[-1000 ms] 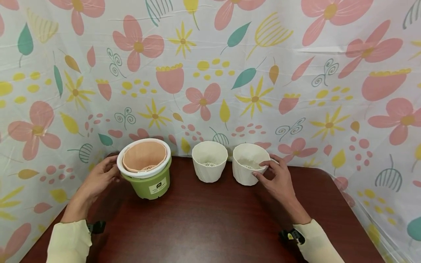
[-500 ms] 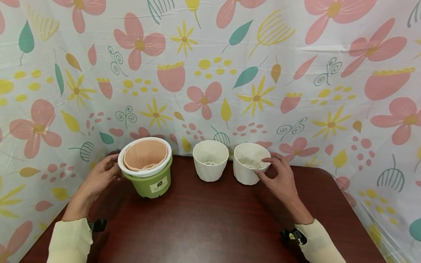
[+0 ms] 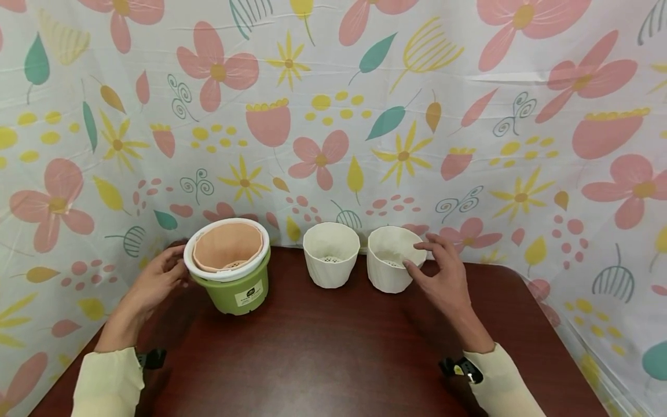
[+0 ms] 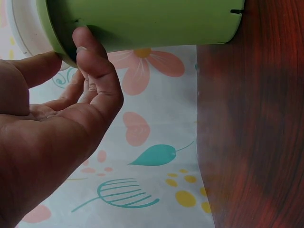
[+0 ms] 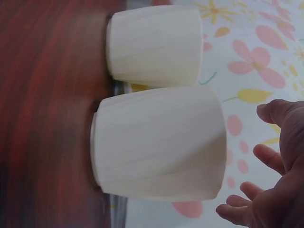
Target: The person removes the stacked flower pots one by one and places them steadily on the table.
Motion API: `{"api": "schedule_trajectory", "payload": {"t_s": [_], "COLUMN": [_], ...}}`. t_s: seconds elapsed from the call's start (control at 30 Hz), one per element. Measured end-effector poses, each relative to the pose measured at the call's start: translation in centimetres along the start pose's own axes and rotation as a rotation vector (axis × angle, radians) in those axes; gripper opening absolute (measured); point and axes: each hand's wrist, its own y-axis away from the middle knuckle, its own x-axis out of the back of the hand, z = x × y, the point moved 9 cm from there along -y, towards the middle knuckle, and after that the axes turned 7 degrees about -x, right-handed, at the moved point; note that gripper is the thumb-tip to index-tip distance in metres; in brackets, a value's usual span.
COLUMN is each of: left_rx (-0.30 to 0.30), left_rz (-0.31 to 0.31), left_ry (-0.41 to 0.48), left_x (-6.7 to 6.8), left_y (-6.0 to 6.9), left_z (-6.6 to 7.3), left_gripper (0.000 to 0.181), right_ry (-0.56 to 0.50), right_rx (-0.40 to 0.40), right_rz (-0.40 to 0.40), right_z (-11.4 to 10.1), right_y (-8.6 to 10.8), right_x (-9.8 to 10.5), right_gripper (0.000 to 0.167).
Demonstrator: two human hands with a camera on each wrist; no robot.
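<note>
A green pot (image 3: 241, 296) with a sticker stands at the left, a white-rimmed pot (image 3: 191, 267) and a peach pot (image 3: 229, 246) nested in it. My left hand (image 3: 153, 286) grips the green pot's edge; the left wrist view shows the thumb at the green rim (image 4: 51, 35) and a bent finger under it. Two cream pots stand upright side by side, the middle one (image 3: 331, 272) and the right one (image 3: 389, 279). My right hand (image 3: 445, 286) is beside the right pot's rim, and in the right wrist view its spread fingers (image 5: 268, 159) are clear of that pot.
The dark red-brown table (image 3: 323, 359) carries all the pots near its back edge. Behind and at both sides hangs a white sheet (image 3: 344, 75) printed with flowers and leaves. A black band is on each wrist, below pale sleeves (image 3: 106, 382).
My right thumb and fingers have come away from the right cream pot's rim and opened a little. The left hand and the pots have kept their places.
</note>
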Motion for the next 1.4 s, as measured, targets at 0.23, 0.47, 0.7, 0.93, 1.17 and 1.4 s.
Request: {"api": "schedule_trajectory", "payload": {"t_s": [0.23, 0.47, 0.7, 0.93, 1.17, 1.4], "left_rx": [0.000, -0.013, -0.009, 0.006, 0.018, 0.002], "left_rz": [-0.002, -0.003, -0.005, 0.000, 0.002, 0.001], "left_ry": [0.001, 0.006, -0.002, -0.017, -0.027, -0.023], "left_x": [0.0, 0.1, 0.1, 0.1, 0.1, 0.1], "left_y": [0.1, 0.0, -0.1, -0.1, 0.0, -0.1], "left_z": [-0.1, 0.1, -0.1, -0.3, -0.3, -0.1], "left_gripper": [0.059, 0.060, 0.059, 0.057, 0.057, 0.056], "right_ry": [-0.060, -0.157, -0.218, -0.287, -0.321, -0.365], "right_rx": [-0.004, 0.060, 0.059, 0.048, 0.078, 0.113], "right_rz": [-0.010, -0.044, -0.113, -0.185, -0.210, -0.235], "right_z": [-1.2, -3.1, -4.4, -5.7, -6.8, -8.0], "right_y": [-0.5, -0.8, -0.9, -0.9, -0.6, -0.5], "right_x": [-0.1, -0.6, -1.7, -2.7, -2.9, -3.7], "right_gripper": [0.039, 0.042, 0.045, 0.047, 0.049, 0.047]}}
